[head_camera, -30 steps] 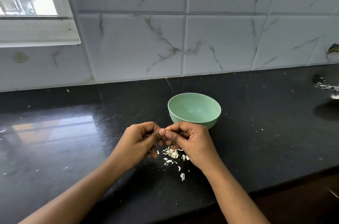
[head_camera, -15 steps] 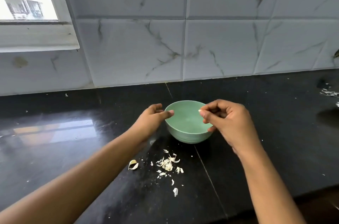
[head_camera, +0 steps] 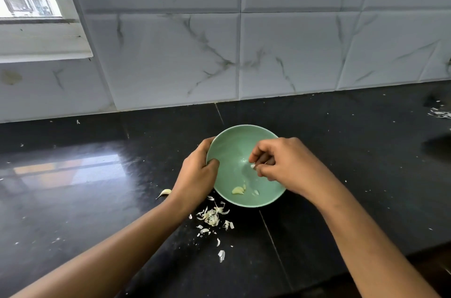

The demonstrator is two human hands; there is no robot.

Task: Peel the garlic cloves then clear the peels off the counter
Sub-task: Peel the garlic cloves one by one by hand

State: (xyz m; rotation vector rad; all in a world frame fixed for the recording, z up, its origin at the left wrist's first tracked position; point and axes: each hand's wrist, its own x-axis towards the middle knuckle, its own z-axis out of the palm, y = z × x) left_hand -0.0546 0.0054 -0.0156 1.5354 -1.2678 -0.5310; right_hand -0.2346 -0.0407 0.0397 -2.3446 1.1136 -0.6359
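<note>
A green bowl (head_camera: 234, 144) stands on the black counter (head_camera: 97, 200), with peeled garlic cloves (head_camera: 238, 190) lying in its near side. My left hand (head_camera: 197, 175) grips the bowl's left rim, thumb inside. My right hand (head_camera: 285, 166) hovers over the bowl's right half, fingertips pinching a small white garlic piece (head_camera: 252, 166). A heap of pale garlic peels (head_camera: 213, 218) lies on the counter just in front of the bowl. One unpeeled clove (head_camera: 164, 192) lies left of my left wrist.
A marble-tiled wall (head_camera: 268, 53) rises behind the counter, with a window sill (head_camera: 44, 46) at the upper left. More white scraps (head_camera: 440, 113) lie at the far right edge. The counter's front edge runs along the lower right.
My left hand has moved onto the bowl's rim and taken hold of it. My right hand has come down over the bowl's inside. The view has tilted down, showing cloves in the bowl.
</note>
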